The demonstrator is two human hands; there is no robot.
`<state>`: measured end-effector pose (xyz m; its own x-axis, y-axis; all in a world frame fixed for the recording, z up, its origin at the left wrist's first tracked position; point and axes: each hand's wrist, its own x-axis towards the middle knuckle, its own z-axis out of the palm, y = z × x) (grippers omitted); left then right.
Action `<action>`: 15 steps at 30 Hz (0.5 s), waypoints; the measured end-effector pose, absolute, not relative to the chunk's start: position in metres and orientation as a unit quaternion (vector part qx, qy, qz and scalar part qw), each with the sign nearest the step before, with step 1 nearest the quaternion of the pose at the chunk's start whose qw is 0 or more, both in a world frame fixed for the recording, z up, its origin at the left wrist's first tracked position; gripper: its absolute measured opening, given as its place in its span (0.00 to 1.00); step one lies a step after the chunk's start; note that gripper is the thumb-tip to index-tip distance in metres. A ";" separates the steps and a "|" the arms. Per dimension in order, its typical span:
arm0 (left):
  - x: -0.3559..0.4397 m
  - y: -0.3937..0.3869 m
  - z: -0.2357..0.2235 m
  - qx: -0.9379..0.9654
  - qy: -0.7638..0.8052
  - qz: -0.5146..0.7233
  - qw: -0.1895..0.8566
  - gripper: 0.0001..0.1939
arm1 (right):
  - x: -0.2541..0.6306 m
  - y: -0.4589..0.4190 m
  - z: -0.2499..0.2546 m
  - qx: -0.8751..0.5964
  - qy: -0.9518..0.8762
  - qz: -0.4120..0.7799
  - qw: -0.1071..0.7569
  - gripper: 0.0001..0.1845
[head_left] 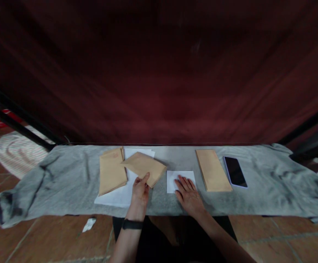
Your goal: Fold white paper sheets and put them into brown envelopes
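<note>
My left hand (141, 188) pinches the lower edge of a brown paper envelope (144, 166), thumb on top, and the envelope is tilted over the sheets beneath. My right hand (188, 193) lies flat, fingers stretched out, on a folded white paper (171, 182). Left of the held envelope is a pile of brown envelopes (111, 171), partly on top of white paper sheets (113, 199). A neat stack of brown envelopes (213, 171) rests to the right of my right hand.
A phone (235, 171) with a dark screen lies right of the neat stack. Grey cloth (71, 182) covers the narrow work surface, and a dark red panel (159, 91) rises behind it. A white scrap (89, 224) is on the tiled floor.
</note>
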<state>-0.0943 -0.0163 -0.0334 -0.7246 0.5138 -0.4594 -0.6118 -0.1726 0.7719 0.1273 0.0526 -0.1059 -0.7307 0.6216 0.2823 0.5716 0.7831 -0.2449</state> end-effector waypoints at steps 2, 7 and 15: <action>-0.105 -0.018 -0.032 -0.043 0.537 0.760 0.364 0.11 | 0.127 0.053 -0.106 -0.322 -0.927 0.072 0.176 0.25; -0.097 -0.020 -0.038 -0.006 0.557 0.744 0.368 0.15 | 0.126 0.053 -0.105 -0.319 -0.932 0.063 0.163 0.27; -0.122 -0.027 -0.042 0.032 0.615 0.743 0.263 0.22 | 0.126 0.052 -0.103 -0.322 -0.932 0.055 0.157 0.26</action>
